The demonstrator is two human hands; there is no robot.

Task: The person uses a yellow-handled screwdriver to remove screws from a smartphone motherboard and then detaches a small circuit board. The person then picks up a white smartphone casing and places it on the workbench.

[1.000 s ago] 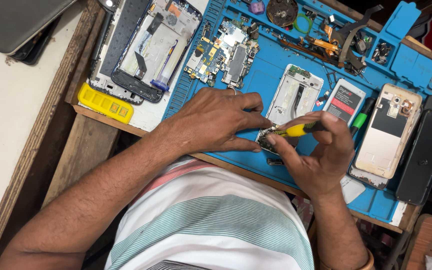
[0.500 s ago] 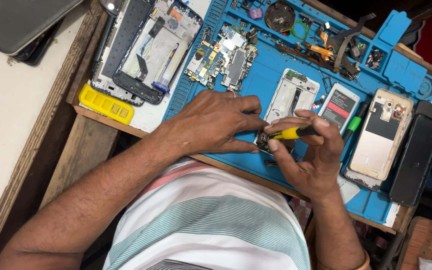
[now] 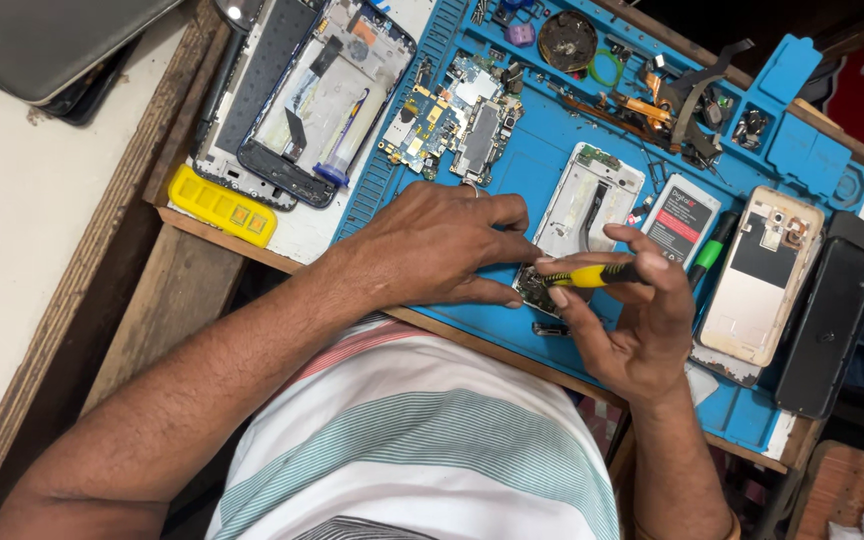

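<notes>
While you pin the small circuit board [image 3: 540, 285] at the lower middle of the frame, these lines hold:

Board: it lies on the blue work mat [image 3: 512, 190], near the mat's front edge, mostly hidden under your fingers.

Left hand [image 3: 432, 245]: laid flat with fingers pressed together, fingertips bearing down on the board's left edge.

Right hand [image 3: 632, 320]: curled, thumb and forefinger pinching the yellow-handled screwdriver [image 3: 592, 275], whose tip end points left onto the board.

Change: compared with half a second ago, your hands sit in nearly the same pose and the screwdriver remains level over the board; the view has merely drifted. You seem to be mid-turn on one fastener, though the screw itself is too small to see.

Just beyond: a white phone frame [image 3: 592, 200] lies right above the board, touching your left fingertips' reach.

Right of centre: a battery with a red label [image 3: 680, 225], a green-tipped pen [image 3: 712, 250], a beige back cover [image 3: 762, 275] and a black phone [image 3: 832, 315] lie side by side.

Upper middle: a loose motherboard [image 3: 457, 115] and small parts in the mat's trays.

Upper left: an opened phone chassis [image 3: 302, 90] and a yellow plastic strip [image 3: 222, 205].

In the way: your own knuckles hide the board; the white frame crowds the screwdriver's far side.
</notes>
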